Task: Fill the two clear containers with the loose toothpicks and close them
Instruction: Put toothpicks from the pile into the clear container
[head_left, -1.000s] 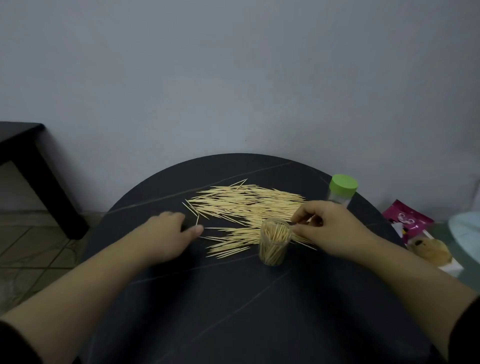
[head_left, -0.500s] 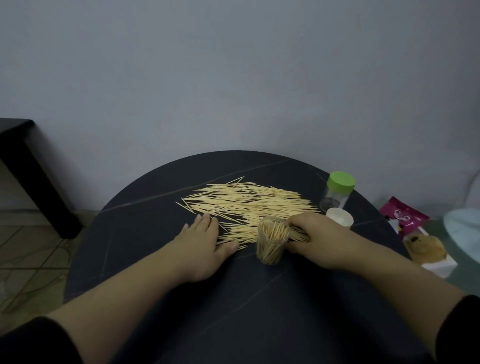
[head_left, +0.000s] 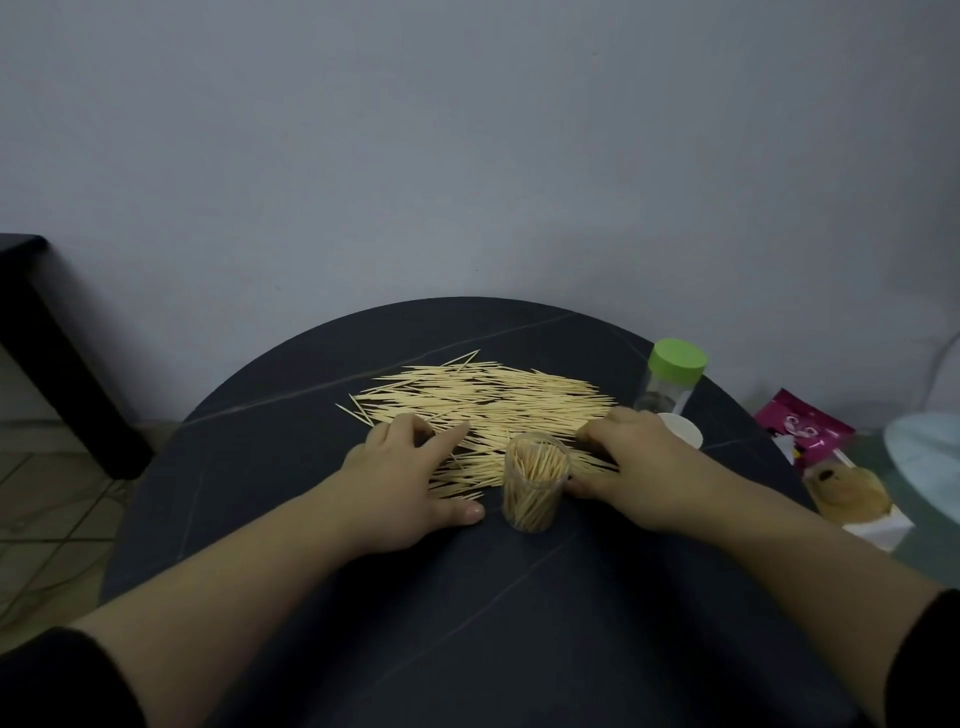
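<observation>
A dark side table (head_left: 36, 332) stands at the far left by the wall, over a tiled floor (head_left: 47, 499). The round black table (head_left: 467, 623) fills the middle. The toothpicks (head_left: 498, 400) lie on its far half in a broad loose pile, mostly pointing left to right, with a few strays angled off at the left edge. The left hand (head_left: 410, 467) lies palm down on the pile's near left part. Its index finger is stretched out over the sticks, the other fingers are bent, and the thumb is flat on the table; it looks relaxed, gripping nothing. Just right of that thumb stands an open container (head_left: 535, 488), upright and packed with toothpicks on end, at the pile's near edge. The right hand (head_left: 644, 467) rests just beside it, thumb on the table near its base and fingers curled down onto the sticks behind it. The fingertips are hidden, so I cannot tell whether they pinch any. A white lid (head_left: 685, 434) peeks out beyond that hand. Behind the lid stands the second container (head_left: 667, 389), capped in green and showing no toothpicks through its clear wall. Off the table to the right lie a pink packet (head_left: 802, 434) and a bun (head_left: 852, 493) in a white box.
</observation>
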